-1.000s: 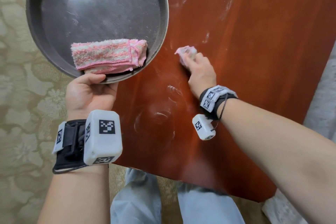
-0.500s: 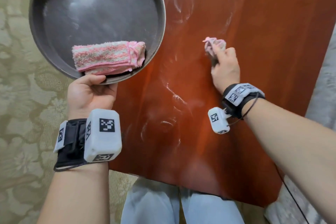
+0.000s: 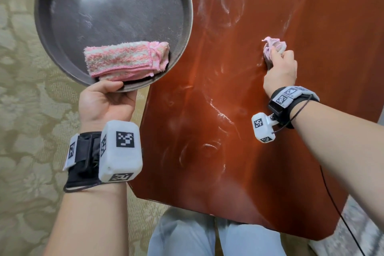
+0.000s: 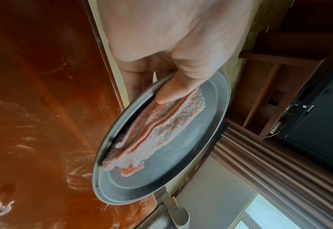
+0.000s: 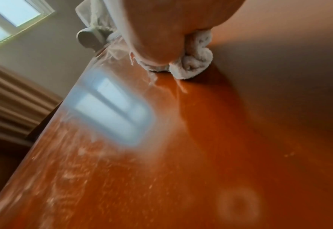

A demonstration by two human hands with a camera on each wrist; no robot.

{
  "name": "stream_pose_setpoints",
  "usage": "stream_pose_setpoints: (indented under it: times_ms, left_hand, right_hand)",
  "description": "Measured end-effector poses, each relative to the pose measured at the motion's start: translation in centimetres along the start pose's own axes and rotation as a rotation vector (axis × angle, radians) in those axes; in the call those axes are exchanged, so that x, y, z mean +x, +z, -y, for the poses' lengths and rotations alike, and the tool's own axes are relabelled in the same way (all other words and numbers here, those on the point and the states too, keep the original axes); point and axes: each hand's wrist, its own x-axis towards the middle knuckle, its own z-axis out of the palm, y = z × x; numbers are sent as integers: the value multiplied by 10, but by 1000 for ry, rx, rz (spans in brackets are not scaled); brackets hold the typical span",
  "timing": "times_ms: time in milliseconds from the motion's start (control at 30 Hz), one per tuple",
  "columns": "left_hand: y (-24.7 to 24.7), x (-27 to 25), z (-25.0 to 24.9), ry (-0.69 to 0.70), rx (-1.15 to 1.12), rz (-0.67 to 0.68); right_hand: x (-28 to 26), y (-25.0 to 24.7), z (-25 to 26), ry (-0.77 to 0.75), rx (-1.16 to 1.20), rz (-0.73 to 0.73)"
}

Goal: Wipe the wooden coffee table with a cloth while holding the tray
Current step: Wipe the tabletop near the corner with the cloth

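Observation:
A round dark grey tray (image 3: pixel 62 16) (image 4: pixel 181 178) hangs over the table's left edge. My left hand (image 3: pixel 106 100) (image 4: pixel 173 51) grips its near rim, thumb on top. Inside it lies a folded pink-and-white striped towel (image 3: pixel 124 60) (image 4: pixel 157 128). The glossy red-brown wooden coffee table (image 3: pixel 239 110) (image 5: pixel 201 155) (image 4: pixel 34 108) carries white swirling wipe streaks. My right hand (image 3: pixel 279 70) (image 5: pixel 161 27) clutches a crumpled pale pink cloth (image 3: pixel 272 44) (image 5: pixel 193 65) and presses it on the tabletop at the right of the middle.
A patterned beige carpet (image 3: pixel 20 110) lies to the left of the table. My knees in light jeans (image 3: pixel 207 237) sit at the near table edge. A curtain (image 4: pixel 279 170), a dark screen (image 4: pixel 322 120) and a window (image 5: pixel 8 18) show in the wrist views.
My right hand has swept the cloth to the right and slightly away across the tabletop, leaving fresh streaks. The left hand and tray have stayed almost still.

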Motion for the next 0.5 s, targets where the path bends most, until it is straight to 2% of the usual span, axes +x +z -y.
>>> stream_pose_setpoints:
  times_ms: [167,367,500]
  left_hand:
    - [-4,5,-7,-2,-27,-17]
    - [-3,2,-4,-12,-32,-18]
    - [-1,-1,-3,-15,-10,-15]
  right_hand:
    - [-6,9,32,-205,-37,100]
    - [-59,26,34,-686,-38,226]
    - [-80,29,25,-792,-62,261]
